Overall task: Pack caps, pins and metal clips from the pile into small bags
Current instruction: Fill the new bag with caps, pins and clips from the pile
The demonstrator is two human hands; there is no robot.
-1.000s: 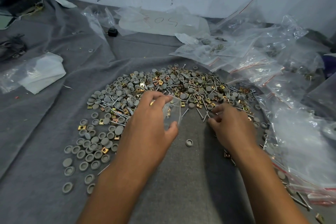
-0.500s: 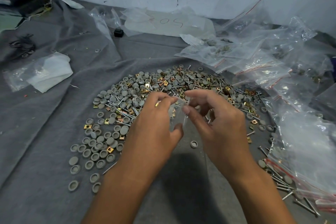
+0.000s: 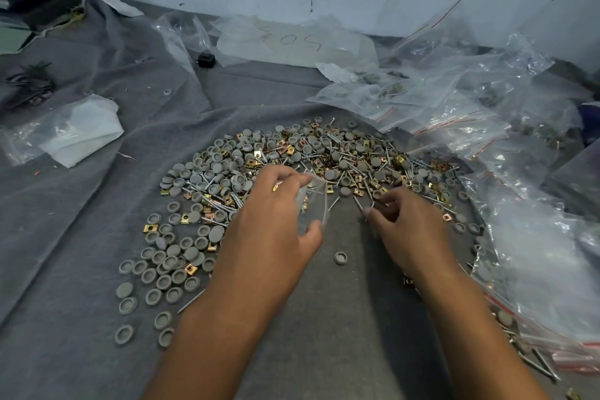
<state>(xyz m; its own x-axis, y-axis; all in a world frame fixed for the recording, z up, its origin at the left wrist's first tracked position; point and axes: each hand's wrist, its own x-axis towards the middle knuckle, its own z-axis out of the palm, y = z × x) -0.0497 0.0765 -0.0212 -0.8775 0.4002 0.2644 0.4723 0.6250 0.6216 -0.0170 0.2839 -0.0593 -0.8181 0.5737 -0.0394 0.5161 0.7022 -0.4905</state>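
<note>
Clear small bag [image 3: 313, 201] in left hand [image 3: 276, 224], pin [image 3: 358, 204] pinched by right hand [image 3: 406, 224], "50" on far bag [image 3: 292, 42]

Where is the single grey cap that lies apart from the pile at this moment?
In the head view, the lone grey cap lies on the grey cloth between the two hands, just right of the left hand and below the small bag.
</note>
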